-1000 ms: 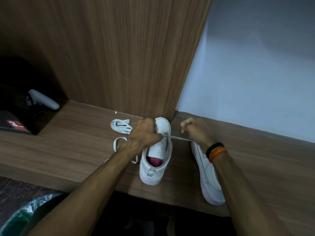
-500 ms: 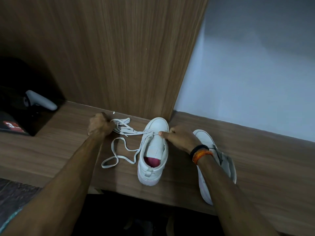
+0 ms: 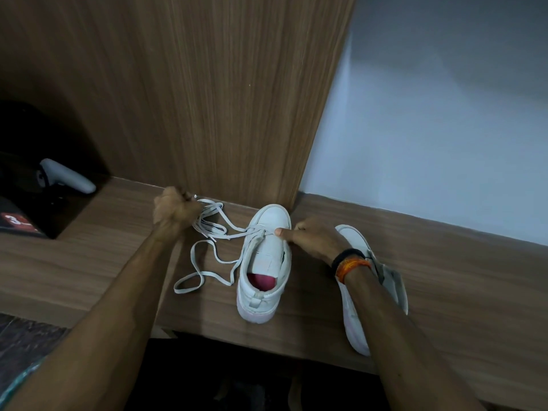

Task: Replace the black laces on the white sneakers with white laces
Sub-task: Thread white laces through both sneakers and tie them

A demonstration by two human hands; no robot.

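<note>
Near the shelf's (image 3: 89, 262) back edge, the left hand (image 3: 175, 213) gripped the lace (image 3: 225, 221); the right hand (image 3: 314, 240), fingers curled, apparently steadied the sneaker (image 3: 264, 262).

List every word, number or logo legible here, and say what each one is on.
"3": large white numeral on a red patch of the black box at far left; the small print beside it is too blurred to read.
No readable text on the white sneakers, the white lace or the wristbands.
</note>
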